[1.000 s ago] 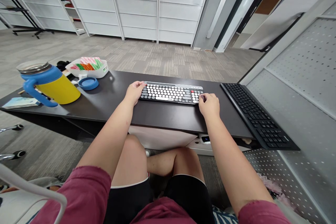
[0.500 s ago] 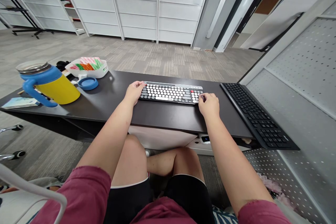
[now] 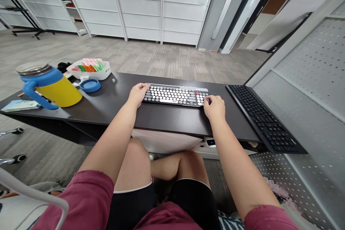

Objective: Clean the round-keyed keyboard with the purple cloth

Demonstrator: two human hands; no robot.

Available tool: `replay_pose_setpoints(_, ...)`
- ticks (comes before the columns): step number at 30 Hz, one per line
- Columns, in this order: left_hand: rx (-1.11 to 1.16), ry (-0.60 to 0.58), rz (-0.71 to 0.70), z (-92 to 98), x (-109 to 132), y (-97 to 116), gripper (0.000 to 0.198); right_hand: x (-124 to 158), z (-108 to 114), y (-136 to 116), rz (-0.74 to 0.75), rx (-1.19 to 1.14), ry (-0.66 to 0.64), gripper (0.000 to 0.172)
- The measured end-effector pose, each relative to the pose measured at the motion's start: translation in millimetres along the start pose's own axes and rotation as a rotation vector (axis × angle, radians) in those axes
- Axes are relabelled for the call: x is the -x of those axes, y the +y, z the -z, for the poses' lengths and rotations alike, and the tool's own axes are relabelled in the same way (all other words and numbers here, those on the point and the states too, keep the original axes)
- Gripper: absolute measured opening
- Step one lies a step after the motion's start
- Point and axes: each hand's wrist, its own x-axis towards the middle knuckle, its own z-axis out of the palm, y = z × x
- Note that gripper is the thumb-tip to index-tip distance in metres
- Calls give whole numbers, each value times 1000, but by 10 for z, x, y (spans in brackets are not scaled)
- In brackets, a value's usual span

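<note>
A slim dark keyboard (image 3: 175,95) with round white and grey keys and one red key lies across the dark desk. Curled around its left end is my left hand (image 3: 138,94), thumb and fingers closed on the edge. My right hand (image 3: 215,107) is closed at the lower right corner, fingertips against the keyboard's end. A small dark patch shows between that thumb and forefinger; I cannot tell whether it is the keyboard's edge or a separate bit. The curled fingers hide both ends of the keyboard.
A black keyboard (image 3: 265,118) sits at the desk's right, jutting past the front edge by a perforated panel (image 3: 320,61). To the left are a yellow and blue mug (image 3: 58,88), a blue lid (image 3: 90,85) and a white basket (image 3: 105,73) of colourful items. White cabinets (image 3: 140,10) stand behind.
</note>
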Motion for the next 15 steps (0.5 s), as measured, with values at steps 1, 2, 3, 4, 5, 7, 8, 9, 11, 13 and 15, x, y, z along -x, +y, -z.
replay_pose_setpoints(1,-1,-1,-1,1,-5,-8,23,0,1,-1,-1,0,-1,25)
replay_pose_setpoints(2,-4,-2,-1,2,-10,-16,23,0,2,-2,-1,-1,-2,25)
replay_pose_setpoints(3,-8,-3,-1,3,-15,-24,23,1,2,-3,-2,-3,-2,25)
replay_pose_setpoints(4,-11,-2,-2,5,-18,-30,23,1,1,-2,-2,-4,-1,26)
replay_pose_setpoints(5,-14,-4,-2,5,-20,-34,23,1,0,-1,-1,-5,0,26)
replay_pose_setpoints(7,-10,-6,-2,5,-18,-33,24,0,-3,4,2,-4,1,27)
replay_pose_setpoints(8,-5,-5,-1,5,-14,-29,24,-1,-5,7,3,-2,1,27)
replay_pose_setpoints(9,0,-4,0,4,-9,-22,24,-3,-8,12,3,-1,1,27)
replay_pose_setpoints(11,4,-3,3,2,1,-6,23,-6,-12,21,6,1,3,27)
replay_pose_setpoints(13,-3,-4,6,2,9,5,23,-10,-16,28,14,2,5,26)
replay_pose_setpoints(15,-10,-3,5,3,9,7,24,-13,-18,31,19,5,7,26)
